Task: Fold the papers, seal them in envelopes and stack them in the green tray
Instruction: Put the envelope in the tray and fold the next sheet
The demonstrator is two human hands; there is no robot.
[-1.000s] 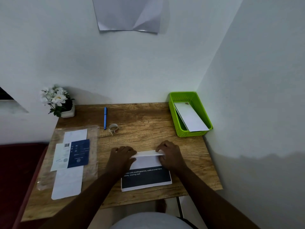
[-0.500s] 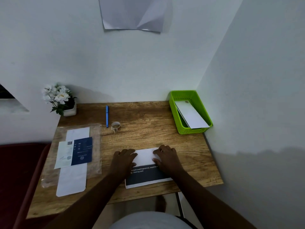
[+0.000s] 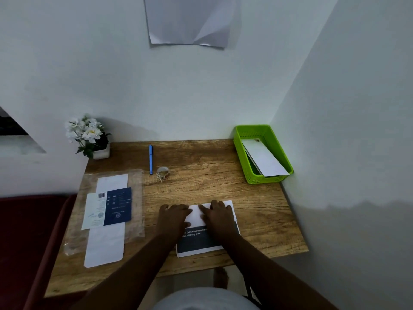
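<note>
A sheet of paper (image 3: 197, 217) lies near the front of the wooden desk, its white top part folded down over a dark printed lower part (image 3: 196, 242). My left hand (image 3: 173, 217) lies flat on the fold's left side. My right hand (image 3: 218, 214) presses flat on its right side, fingers spread. The green tray (image 3: 269, 179) stands at the back right corner with white envelopes (image 3: 263, 161) leaning inside it. At the left, white envelopes (image 3: 105, 247) and a dark blue card (image 3: 118, 209) lie on a clear plastic sleeve (image 3: 136, 211).
A blue pen (image 3: 151, 158) and a small roll of tape (image 3: 162, 172) lie at the back middle of the desk (image 3: 257, 211). A white flower pot (image 3: 89, 137) stands at the back left corner. Walls close the back and right. A dark red seat (image 3: 29, 242) is left.
The raised top flap of the paper has been laid down flat. Both hands moved in from its outer corners onto the folded part and press on it.
</note>
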